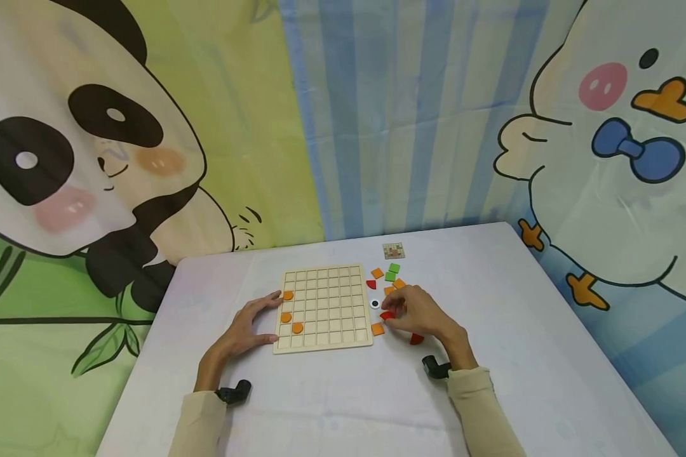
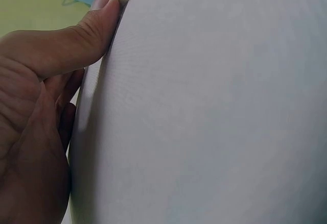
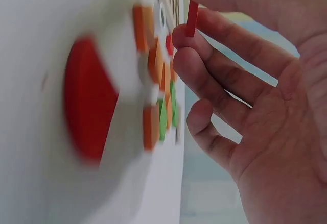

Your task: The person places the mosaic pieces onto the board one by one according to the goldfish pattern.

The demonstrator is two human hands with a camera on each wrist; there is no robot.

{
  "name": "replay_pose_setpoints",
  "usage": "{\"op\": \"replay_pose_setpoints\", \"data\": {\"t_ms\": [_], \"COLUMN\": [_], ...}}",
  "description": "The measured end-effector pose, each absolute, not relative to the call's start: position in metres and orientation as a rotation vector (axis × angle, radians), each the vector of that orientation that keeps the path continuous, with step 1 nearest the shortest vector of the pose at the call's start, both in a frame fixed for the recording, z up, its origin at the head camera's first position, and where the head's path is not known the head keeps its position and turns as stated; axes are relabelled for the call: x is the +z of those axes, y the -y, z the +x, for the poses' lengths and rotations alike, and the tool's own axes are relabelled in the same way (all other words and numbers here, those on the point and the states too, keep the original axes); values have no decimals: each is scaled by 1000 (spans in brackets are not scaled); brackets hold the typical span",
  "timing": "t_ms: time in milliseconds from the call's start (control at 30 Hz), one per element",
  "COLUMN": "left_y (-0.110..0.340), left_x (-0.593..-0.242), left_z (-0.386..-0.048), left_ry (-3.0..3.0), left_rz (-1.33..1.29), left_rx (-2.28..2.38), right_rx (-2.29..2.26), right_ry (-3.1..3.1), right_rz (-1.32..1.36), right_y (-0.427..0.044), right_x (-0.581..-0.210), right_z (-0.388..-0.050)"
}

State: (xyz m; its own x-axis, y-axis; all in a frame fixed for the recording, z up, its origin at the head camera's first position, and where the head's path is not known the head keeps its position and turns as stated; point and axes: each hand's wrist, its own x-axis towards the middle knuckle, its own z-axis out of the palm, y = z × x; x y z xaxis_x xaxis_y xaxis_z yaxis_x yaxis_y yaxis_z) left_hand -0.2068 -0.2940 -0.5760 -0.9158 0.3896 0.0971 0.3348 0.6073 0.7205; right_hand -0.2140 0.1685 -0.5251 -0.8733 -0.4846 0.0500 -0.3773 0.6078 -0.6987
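Observation:
A pale wooden grid board (image 1: 326,304) lies on the table with orange round pieces (image 1: 298,327) in its left part. My left hand (image 1: 242,330) rests at the board's left edge, thumb and fingers spread apart and touching it; the left wrist view shows the thumb (image 2: 82,43) against the board's edge. Right of the board, my right hand (image 1: 420,311) pinches a small red piece (image 3: 192,17) between thumb and fingertip, held above the table. Another red piece (image 3: 89,101), quarter-round in shape, lies on the table below that hand.
Loose pieces lie right of the board: orange squares (image 1: 378,329), green squares (image 1: 394,268), a red wedge (image 1: 371,284) and a white disc (image 1: 375,304) with a dark centre. A small patterned card (image 1: 393,251) lies behind them. A printed curtain (image 1: 389,127) hangs behind the table.

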Motion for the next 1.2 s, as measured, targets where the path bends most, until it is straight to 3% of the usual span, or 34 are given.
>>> {"op": "replay_pose_setpoints", "data": {"t_ms": [767,1200], "left_y": [294,295], "left_x": [-573,-575], "left_z": [-207,-206], "left_ry": [-2762,-2737], "left_rz": [646,646], "left_rx": [1218,1238], "right_rx": [-1081,-930], "right_ry": [-2544,-2558], "right_rz": [-1138,-1136], "right_y": [-58,-29], "right_x": [-529,-531], "right_z": [-242,-236]}}
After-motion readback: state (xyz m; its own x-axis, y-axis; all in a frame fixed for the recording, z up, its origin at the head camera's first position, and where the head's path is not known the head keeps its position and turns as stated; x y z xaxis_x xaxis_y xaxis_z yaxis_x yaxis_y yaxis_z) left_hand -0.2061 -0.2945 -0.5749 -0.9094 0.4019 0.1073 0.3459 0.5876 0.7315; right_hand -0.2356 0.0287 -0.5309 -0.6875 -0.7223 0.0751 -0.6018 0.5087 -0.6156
